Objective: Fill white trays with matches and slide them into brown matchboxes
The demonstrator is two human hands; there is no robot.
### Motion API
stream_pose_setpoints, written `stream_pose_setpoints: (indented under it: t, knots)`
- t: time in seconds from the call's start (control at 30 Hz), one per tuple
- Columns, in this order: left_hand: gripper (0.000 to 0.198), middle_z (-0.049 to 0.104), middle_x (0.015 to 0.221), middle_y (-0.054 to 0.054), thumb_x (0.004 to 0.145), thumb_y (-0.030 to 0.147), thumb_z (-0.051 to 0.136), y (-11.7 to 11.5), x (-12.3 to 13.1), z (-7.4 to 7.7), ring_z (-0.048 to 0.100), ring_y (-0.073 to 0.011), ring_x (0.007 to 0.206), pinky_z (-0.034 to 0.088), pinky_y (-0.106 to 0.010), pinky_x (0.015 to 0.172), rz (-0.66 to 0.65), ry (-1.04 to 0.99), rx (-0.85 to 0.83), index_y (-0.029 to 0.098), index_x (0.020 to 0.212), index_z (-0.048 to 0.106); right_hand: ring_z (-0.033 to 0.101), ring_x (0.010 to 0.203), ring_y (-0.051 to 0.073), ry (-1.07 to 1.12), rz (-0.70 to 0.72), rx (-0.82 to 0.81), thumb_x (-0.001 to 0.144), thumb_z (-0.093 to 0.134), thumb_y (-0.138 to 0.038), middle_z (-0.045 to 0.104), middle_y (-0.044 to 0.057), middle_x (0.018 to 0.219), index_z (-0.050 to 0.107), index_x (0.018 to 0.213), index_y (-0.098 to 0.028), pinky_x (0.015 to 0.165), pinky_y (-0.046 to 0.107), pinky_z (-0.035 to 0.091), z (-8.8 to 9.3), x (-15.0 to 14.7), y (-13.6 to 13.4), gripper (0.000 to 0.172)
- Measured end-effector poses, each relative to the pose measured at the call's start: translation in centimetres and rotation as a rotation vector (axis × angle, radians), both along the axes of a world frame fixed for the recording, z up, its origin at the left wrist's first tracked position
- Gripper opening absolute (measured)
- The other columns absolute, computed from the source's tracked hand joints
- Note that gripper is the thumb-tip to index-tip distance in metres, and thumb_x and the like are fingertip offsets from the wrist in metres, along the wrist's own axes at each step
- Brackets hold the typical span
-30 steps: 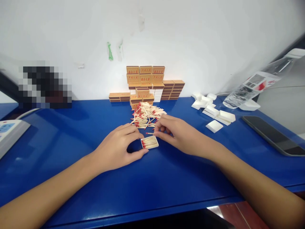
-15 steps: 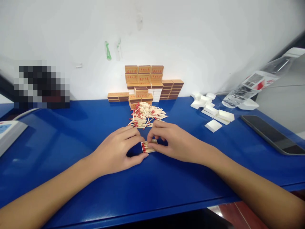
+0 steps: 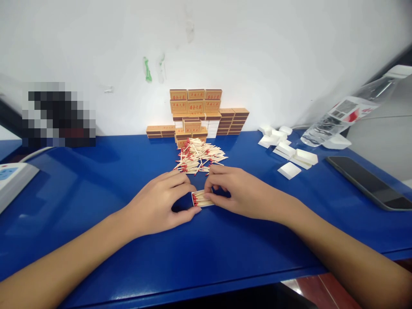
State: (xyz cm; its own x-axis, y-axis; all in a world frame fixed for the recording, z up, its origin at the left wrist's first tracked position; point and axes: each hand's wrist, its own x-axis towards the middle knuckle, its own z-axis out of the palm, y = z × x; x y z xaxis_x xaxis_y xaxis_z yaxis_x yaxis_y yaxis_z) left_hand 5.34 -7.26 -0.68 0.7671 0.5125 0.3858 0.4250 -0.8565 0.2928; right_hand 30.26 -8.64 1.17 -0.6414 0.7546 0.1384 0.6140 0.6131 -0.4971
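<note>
A small white tray with red-tipped matches (image 3: 200, 199) lies on the blue table between my hands. My left hand (image 3: 169, 201) holds the tray's left end between thumb and forefinger. Over the tray's right part, my right hand (image 3: 225, 189) has its thumb and fingers pinched together at the matches; whether a match is between the fingertips is too small to tell. Just beyond my hands is a loose heap of matches (image 3: 201, 155). Behind the heap, orange and brown matchboxes (image 3: 195, 107) stand stacked against the wall.
Several white trays (image 3: 289, 170) lie to the right, near a phone (image 3: 370, 182) and a clear plastic bottle (image 3: 347, 107). A white device (image 3: 19, 180) sits at the left edge of the blue table (image 3: 193, 266). A pixelated dark object stands at the back left.
My right hand has shifted slightly right along the tray, so more of the matches in it show. My left hand stays at the tray's left end.
</note>
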Motion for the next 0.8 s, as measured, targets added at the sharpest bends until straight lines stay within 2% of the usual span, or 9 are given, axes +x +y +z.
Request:
stream_pose_setpoints:
  t: [0.23,0.43,0.8]
  knots:
    - [0.021,0.07,0.098,-0.008,0.096,0.034,0.07,0.02,-0.03,-0.12,0.065,-0.0216,0.089,0.055,-0.038,0.086,-0.007,-0.003,0.0,0.016,0.105,0.073,0.055,0.076,0.014,0.008,0.002,0.008,0.097,0.063,-0.016,0.059,0.003,0.095,0.07,0.096,-0.018,0.069,0.028,0.042,0.07,-0.04,-0.04,0.007]
    - [0.021,0.07,0.098,-0.008,0.095,0.034,0.071,-0.04,-0.03,-0.04,0.067,-0.0223,0.09,0.055,-0.039,0.087,-0.002,-0.006,-0.005,0.015,0.104,0.074,0.056,0.078,0.014,-0.019,0.004,0.024,0.099,0.063,-0.018,0.059,0.003,0.093,0.068,0.091,-0.016,0.069,0.028,0.041,-0.2,-0.04,0.07,0.01]
    - [0.021,0.07,0.098,-0.008,0.096,0.034,0.071,0.01,0.06,-0.08,0.065,-0.022,0.089,0.055,-0.039,0.085,-0.004,-0.002,0.007,0.014,0.103,0.074,0.057,0.079,0.014,-0.015,0.028,0.024,0.1,0.063,-0.018,0.061,0.003,0.096,0.067,0.094,-0.017,0.069,0.028,0.042,-0.45,-0.18,0.17,0.008]
